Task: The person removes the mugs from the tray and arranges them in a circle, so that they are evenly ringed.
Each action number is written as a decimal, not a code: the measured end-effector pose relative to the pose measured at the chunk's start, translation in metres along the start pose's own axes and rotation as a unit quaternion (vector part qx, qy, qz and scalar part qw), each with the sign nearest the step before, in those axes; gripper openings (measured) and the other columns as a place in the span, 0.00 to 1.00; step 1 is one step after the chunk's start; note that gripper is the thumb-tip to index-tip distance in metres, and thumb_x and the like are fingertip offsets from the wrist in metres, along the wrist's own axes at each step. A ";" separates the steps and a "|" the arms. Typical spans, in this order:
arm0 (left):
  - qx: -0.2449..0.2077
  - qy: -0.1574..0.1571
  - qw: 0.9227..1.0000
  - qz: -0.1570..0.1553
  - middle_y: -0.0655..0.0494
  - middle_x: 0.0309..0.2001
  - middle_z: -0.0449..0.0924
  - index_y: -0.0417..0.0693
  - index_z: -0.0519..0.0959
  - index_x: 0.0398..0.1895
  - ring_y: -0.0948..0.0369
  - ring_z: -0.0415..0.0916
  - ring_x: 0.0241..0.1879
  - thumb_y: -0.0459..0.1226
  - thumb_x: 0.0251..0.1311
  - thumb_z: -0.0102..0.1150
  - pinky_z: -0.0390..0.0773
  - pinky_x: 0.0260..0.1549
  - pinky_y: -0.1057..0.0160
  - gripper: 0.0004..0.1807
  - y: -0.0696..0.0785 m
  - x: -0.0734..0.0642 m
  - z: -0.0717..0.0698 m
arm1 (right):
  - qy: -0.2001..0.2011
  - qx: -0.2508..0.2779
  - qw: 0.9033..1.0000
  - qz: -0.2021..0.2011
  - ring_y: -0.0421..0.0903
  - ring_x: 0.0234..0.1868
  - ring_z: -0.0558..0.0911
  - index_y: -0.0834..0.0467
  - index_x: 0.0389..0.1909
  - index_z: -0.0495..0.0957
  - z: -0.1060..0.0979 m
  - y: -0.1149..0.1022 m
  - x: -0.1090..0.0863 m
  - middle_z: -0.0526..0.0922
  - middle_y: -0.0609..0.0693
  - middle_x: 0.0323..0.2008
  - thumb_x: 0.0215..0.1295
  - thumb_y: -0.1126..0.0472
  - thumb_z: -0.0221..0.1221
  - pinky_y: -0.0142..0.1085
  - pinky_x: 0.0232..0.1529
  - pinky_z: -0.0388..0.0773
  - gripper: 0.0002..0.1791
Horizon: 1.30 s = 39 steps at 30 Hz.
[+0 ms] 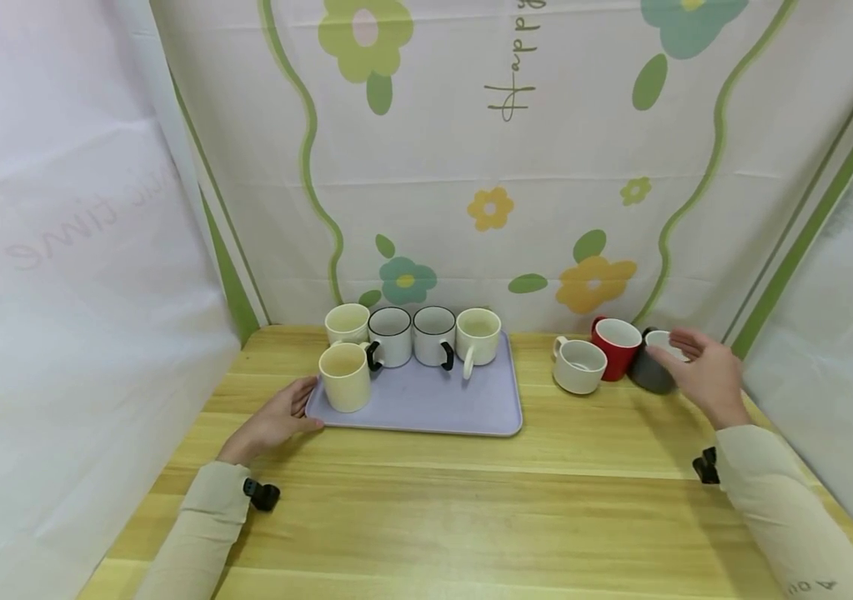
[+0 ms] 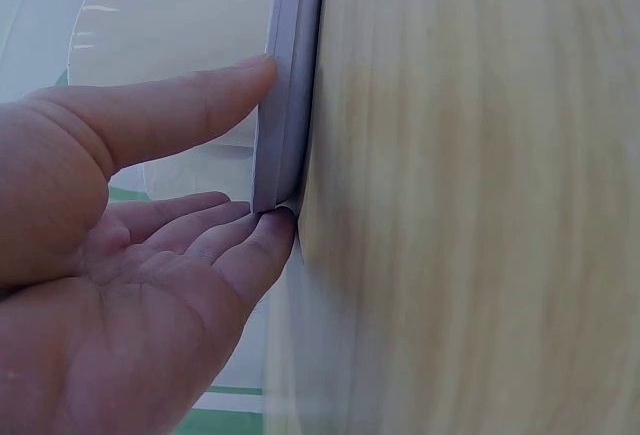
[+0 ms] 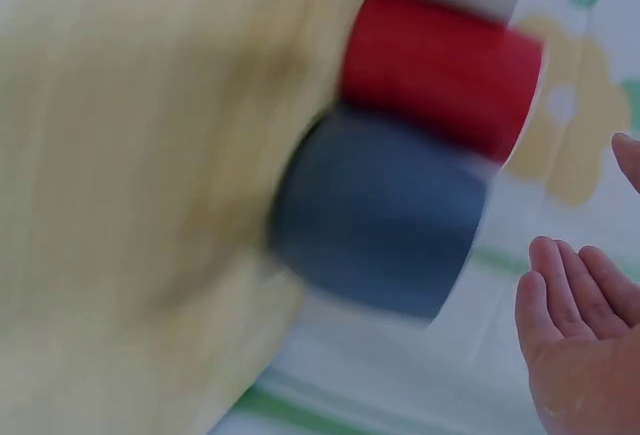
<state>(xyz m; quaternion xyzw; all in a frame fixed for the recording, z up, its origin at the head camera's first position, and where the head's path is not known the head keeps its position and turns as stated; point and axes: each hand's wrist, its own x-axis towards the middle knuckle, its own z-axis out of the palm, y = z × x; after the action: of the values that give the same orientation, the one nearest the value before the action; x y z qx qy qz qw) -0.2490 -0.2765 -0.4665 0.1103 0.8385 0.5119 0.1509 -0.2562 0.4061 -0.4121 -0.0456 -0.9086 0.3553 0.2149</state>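
Note:
A lilac tray point(image 1: 426, 408) lies on the table, its front left corner held between the thumb and fingers of my left hand point(image 1: 272, 422). In the left wrist view, the thumb touches the tray rim point(image 2: 285, 85) and the fingertips meet the corner. On the tray stand a cream mug point(image 1: 346, 387), another cream mug behind it, two white mugs with black rims point(image 1: 391, 342), and a cream mug point(image 1: 477, 337) at the right. My right hand point(image 1: 707, 375) is beside and above a dark grey mug point(image 1: 651, 375); in the right wrist view, its fingers are extended, apart from the mug.
Left of the grey mug point(image 3: 380, 215) stand a red mug point(image 1: 615, 354) and a low white cup point(image 1: 579, 371), close together. A flower-printed cloth point(image 1: 426, 200) hangs behind the wooden table point(image 1: 471, 517). White cloth sides rise at left and right.

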 end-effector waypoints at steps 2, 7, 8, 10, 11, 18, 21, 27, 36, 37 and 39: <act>0.000 0.001 1.000 0.000 0.31 0.85 0.35 0.32 0.39 0.85 0.35 0.38 0.85 0.27 0.71 0.62 0.49 0.83 0.38 0.51 0.000 0.000 0.000 | -0.008 -0.001 1.000 -0.026 0.43 0.54 0.87 0.64 0.67 0.78 0.009 -0.014 0.001 0.85 0.67 0.60 0.68 0.42 0.70 0.19 0.51 0.83 0.37; 0.000 0.002 1.000 -0.002 0.31 0.85 0.35 0.32 0.38 0.85 0.35 0.38 0.85 0.27 0.71 0.62 0.49 0.84 0.39 0.51 0.001 -0.001 0.000 | -0.049 0.026 0.995 -0.078 0.65 0.62 0.85 0.63 0.67 0.78 0.037 -0.054 -0.003 0.85 0.66 0.61 0.68 0.47 0.72 0.29 0.56 0.86 0.34; 0.000 0.002 1.000 -0.003 0.31 0.85 0.35 0.32 0.39 0.85 0.35 0.38 0.85 0.27 0.71 0.62 0.49 0.84 0.39 0.50 0.001 -0.001 0.000 | -0.057 0.038 0.994 -0.084 0.65 0.62 0.84 0.63 0.67 0.78 0.044 -0.062 -0.004 0.85 0.66 0.62 0.67 0.48 0.72 0.29 0.57 0.86 0.34; 0.000 0.003 1.000 -0.003 0.31 0.85 0.35 0.32 0.39 0.85 0.36 0.38 0.85 0.26 0.71 0.62 0.49 0.84 0.39 0.50 0.001 -0.001 0.000 | -0.076 0.055 0.991 -0.092 0.65 0.63 0.84 0.62 0.67 0.78 0.058 -0.079 -0.006 0.85 0.64 0.62 0.67 0.49 0.73 0.32 0.59 0.86 0.33; 0.002 0.001 1.000 -0.001 0.30 0.85 0.35 0.31 0.39 0.85 0.35 0.38 0.85 0.26 0.71 0.62 0.48 0.84 0.38 0.50 0.001 -0.001 0.000 | -0.085 0.063 0.990 -0.098 0.65 0.64 0.84 0.62 0.66 0.78 0.065 -0.088 -0.008 0.85 0.64 0.62 0.66 0.50 0.73 0.38 0.61 0.86 0.33; -0.002 0.003 1.000 -0.003 0.31 0.85 0.35 0.32 0.39 0.85 0.35 0.38 0.85 0.27 0.71 0.63 0.49 0.84 0.39 0.51 0.000 -0.001 0.000 | -0.134 0.100 0.974 -0.150 0.62 0.64 0.84 0.63 0.66 0.79 0.115 -0.144 -0.016 0.86 0.63 0.61 0.62 0.51 0.76 0.57 0.69 0.81 0.35; 0.001 0.002 1.000 -0.004 0.30 0.85 0.36 0.32 0.39 0.85 0.35 0.39 0.84 0.28 0.71 0.64 0.49 0.83 0.38 0.51 0.000 0.000 0.000 | -0.155 0.112 0.968 -0.165 0.62 0.64 0.84 0.64 0.65 0.79 0.135 -0.167 -0.022 0.85 0.63 0.61 0.61 0.52 0.77 0.54 0.69 0.81 0.35; 0.005 0.002 1.000 -0.006 0.30 0.85 0.36 0.32 0.39 0.85 0.35 0.39 0.84 0.28 0.70 0.64 0.50 0.83 0.38 0.52 -0.001 0.000 0.000 | -0.194 0.128 0.954 -0.191 0.62 0.64 0.84 0.65 0.66 0.78 0.173 -0.207 -0.035 0.84 0.64 0.63 0.59 0.54 0.78 0.53 0.70 0.81 0.37; 0.004 0.000 1.000 -0.001 0.30 0.85 0.36 0.31 0.39 0.85 0.34 0.39 0.84 0.27 0.71 0.63 0.49 0.83 0.38 0.51 -0.001 0.001 -0.001 | -0.254 0.140 0.939 -0.185 0.58 0.67 0.83 0.64 0.68 0.77 0.226 -0.255 -0.057 0.83 0.63 0.66 0.59 0.50 0.78 0.51 0.72 0.80 0.40; 0.005 0.000 1.000 -0.002 0.30 0.85 0.36 0.31 0.39 0.85 0.34 0.39 0.84 0.28 0.71 0.63 0.49 0.83 0.38 0.50 -0.002 0.001 -0.001 | -0.261 0.139 0.937 -0.185 0.58 0.67 0.82 0.63 0.68 0.77 0.231 -0.259 -0.059 0.82 0.62 0.66 0.59 0.50 0.78 0.51 0.72 0.79 0.40; 0.006 0.001 1.000 -0.004 0.30 0.85 0.36 0.31 0.40 0.85 0.34 0.39 0.84 0.28 0.71 0.63 0.49 0.83 0.38 0.50 -0.002 0.001 -0.001 | -0.274 0.141 0.932 -0.192 0.59 0.67 0.82 0.64 0.69 0.76 0.243 -0.267 -0.064 0.82 0.63 0.66 0.60 0.49 0.77 0.52 0.71 0.80 0.41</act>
<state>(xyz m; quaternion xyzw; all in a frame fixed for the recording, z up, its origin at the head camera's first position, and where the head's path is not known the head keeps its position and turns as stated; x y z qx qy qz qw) -0.2499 -0.2781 -0.4681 0.1079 0.8420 0.5064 0.1516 -0.2821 0.0407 -0.4165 0.2597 -0.8640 0.4305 0.0263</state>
